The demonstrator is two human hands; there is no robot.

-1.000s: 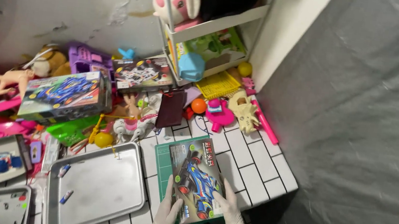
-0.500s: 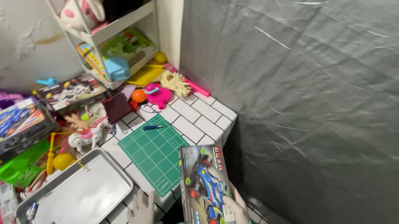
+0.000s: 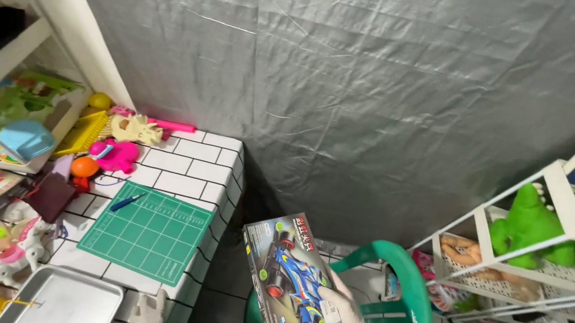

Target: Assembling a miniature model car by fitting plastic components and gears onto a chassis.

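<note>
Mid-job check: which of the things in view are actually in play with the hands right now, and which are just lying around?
In play:
- toy car box, held by the gloved right hand
- left hand, resting at the table edge

Lying about:
- green cutting mat with a blue knife
- metal tray
- pink toy, orange ball
- green chair
- green plush on the white rack

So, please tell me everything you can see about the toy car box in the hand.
The toy car box is a flat rectangular carton, grey, printed with a blue racing car and green dots. It looks closed. It is tilted, its face toward the camera, held off the table above the green plastic chair. The white-gloved right hand grips its lower right edge; nothing else touches it.
</note>
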